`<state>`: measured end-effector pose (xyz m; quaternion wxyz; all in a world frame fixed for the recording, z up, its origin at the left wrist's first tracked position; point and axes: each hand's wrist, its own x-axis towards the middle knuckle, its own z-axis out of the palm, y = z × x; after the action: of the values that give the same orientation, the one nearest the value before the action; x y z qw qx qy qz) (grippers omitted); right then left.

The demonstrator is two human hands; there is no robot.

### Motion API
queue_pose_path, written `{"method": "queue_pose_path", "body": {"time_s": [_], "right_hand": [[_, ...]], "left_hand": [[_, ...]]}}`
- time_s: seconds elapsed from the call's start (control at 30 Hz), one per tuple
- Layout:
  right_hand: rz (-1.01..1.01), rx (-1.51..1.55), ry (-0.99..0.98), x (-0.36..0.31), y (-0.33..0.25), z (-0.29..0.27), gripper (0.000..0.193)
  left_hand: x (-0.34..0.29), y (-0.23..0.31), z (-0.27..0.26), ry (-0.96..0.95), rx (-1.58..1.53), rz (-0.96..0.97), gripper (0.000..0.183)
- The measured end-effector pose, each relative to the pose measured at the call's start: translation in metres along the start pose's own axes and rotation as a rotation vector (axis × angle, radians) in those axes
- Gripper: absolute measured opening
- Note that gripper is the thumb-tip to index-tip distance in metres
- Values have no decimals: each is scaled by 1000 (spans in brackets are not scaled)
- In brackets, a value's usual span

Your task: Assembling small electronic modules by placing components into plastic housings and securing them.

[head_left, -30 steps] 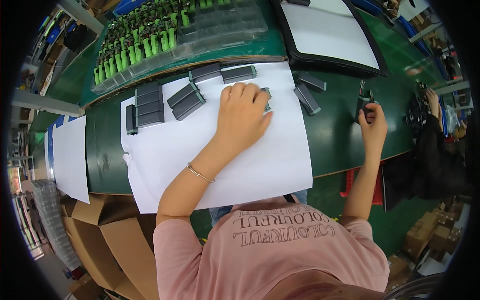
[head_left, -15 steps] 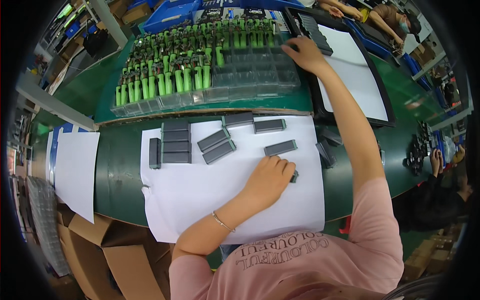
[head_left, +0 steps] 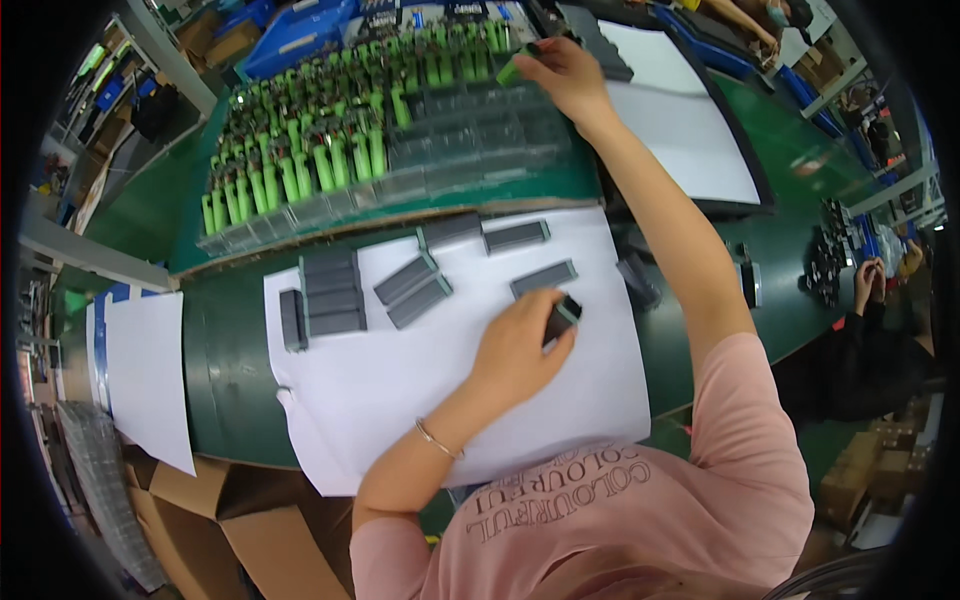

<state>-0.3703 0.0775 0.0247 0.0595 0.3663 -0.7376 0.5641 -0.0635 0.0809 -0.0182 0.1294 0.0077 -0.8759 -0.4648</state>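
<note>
Over the white paper, my left hand is closed around a dark grey battery case whose open end points up and to the right. Up at the far right corner of the clear divided tray, my right hand pinches a green battery pack, lifted out of its slot. Rows of similar green packs stand upright in the tray. Several more grey cases lie on the paper: a stack at the left, a slanted pair mid-paper, and a single case just beyond my left hand.
A black-rimmed tray lined with white paper stands at the right, dark parts at its far end. Blue bins are behind the battery tray. An open cardboard box sits below the table's left edge. Other people work at the right and far right.
My right hand has drawn a green battery pack up from the tray. My left hand has raised and turned the grey case so its open end shows. The whole view has shifted slightly.
</note>
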Motion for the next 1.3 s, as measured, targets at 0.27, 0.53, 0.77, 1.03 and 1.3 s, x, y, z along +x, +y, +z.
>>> {"method": "queue_pose_path", "body": {"time_s": [0.27, 0.53, 0.77, 1.03, 1.3], "right_hand": [[165, 405, -129, -202, -101, -68, 27], [376, 434, -15, -242, -102, -72, 25], [199, 263, 21, -250, -101, -70, 22], [259, 264, -68, -249, -101, -66, 23], [50, 28, -266, -254, -101, -63, 22]], "left_hand": [[11, 11, -6, -54, -285, -187, 30], [3, 8, 5, -134, -238, -117, 28], [3, 16, -1, -179, -266, -168, 26], [3, 12, 1, -186, -305, -164, 26], [5, 9, 3, -239, -1019, -313, 40]]}}
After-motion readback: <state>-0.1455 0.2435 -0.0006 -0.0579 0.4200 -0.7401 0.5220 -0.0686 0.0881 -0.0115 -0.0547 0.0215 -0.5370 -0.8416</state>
